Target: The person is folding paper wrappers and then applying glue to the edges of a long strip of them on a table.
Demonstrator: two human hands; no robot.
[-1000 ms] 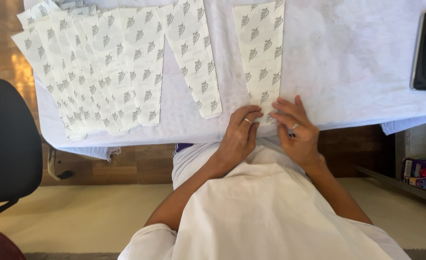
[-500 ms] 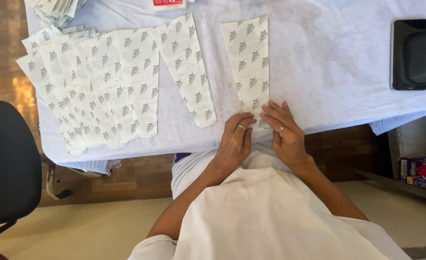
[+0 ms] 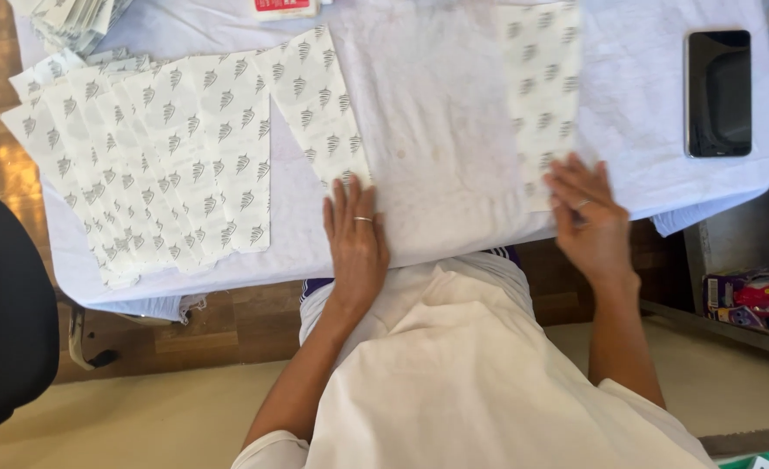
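Right-hand sheet: a tall white paper sheet printed with rows of grey leaf-like marks (image 3: pixel 541 95) lies flat on the white cloth-covered tabletop (image 3: pixel 437 122), towards its right half; its top is cut off by the picture's upper edge and the whole sheet is blurred.
Right hand: the right hand (image 3: pixel 586 217) lies open and flat, fingers spread on the sheet's lower end at the near edge; it grips nothing, and it too is blurred.
Left-hand sheet: a second, slanted sheet of the same printed paper (image 3: pixel 319 100) lies left of centre.
Left hand: the left hand (image 3: pixel 355 239) rests open, palm down, fingertips on that sheet's lower corner, a ring on one finger.
Fanned sheets: a row of overlapping printed sheets (image 3: pixel 141 156) fills the left half of the tabletop.
Stack: a pile of more sheets (image 3: pixel 72 17) at the far left corner, mostly cut off.
Phone: a dark phone (image 3: pixel 717 91) lies near the right edge.
Chair: a black chair (image 3: pixel 6 313), partly out of view on the left.
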